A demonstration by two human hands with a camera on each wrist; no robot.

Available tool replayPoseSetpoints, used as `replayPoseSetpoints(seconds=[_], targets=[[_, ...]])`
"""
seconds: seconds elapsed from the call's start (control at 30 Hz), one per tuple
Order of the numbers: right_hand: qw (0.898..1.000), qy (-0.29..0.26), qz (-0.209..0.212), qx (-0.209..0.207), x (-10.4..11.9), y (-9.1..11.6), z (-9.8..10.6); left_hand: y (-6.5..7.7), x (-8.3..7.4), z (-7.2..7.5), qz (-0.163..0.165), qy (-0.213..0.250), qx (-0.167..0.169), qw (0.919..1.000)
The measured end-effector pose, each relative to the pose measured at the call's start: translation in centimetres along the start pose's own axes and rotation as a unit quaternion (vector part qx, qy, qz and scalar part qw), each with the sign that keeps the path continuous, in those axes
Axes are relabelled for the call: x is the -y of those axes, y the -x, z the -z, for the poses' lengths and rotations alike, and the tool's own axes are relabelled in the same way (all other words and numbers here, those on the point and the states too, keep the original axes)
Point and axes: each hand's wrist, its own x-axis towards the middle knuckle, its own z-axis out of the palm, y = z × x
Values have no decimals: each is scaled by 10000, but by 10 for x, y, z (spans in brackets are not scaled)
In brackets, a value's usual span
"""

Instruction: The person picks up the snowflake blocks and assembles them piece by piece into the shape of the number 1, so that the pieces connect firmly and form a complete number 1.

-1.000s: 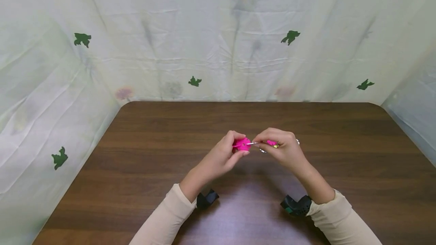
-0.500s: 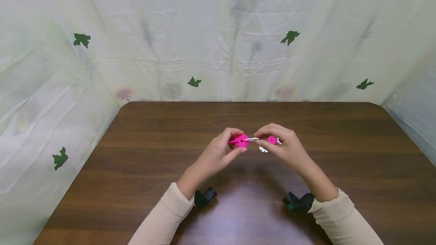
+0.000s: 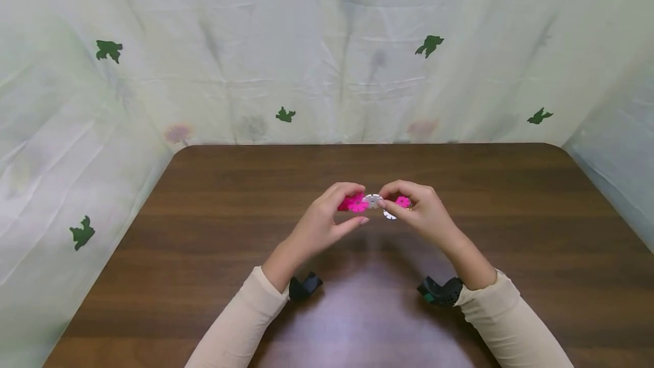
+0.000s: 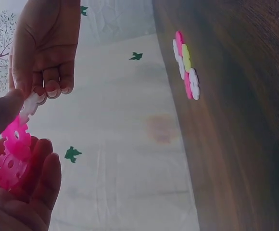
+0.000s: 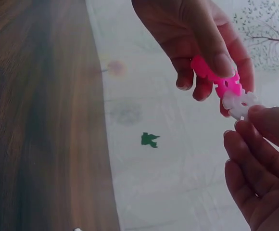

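Both hands meet over the table around a short chain of joined, notched plastic discs. My left hand (image 3: 327,209) holds the pink end, where two pink discs (image 4: 13,168) overlap, fingers behind and thumb in front. A white notched disc (image 5: 240,104) is slotted at the other end of the chain. Thumb and fingertips of my right hand (image 3: 421,206) pinch this white disc by its outer edge. Beyond the right hand, a separate group of joined pink, white and yellow discs (image 4: 186,67) lies on the table, partly hidden by that hand in the head view.
The brown wooden table (image 3: 245,186) has rounded far corners. A pale curtain (image 3: 230,44) with green leaf-like shapes hangs behind and at both sides. Black wrist devices (image 3: 440,291) sit on both wrists.
The white disc has turned from edge-on to show its face. Both hands have risen slightly away from the body in the head view, with the chain between them.
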Motion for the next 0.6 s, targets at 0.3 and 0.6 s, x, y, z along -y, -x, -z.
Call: replayPoseSetpoints(seconds=[0.3, 0.6], targets=[[9978, -508, -359, 241, 2, 0, -5, 1, 0, -2, -420, -652, -428, 9961], [9970, -535, -477, 288, 3, 2, -5, 2, -1, -2, -531, -756, -610, 9939]])
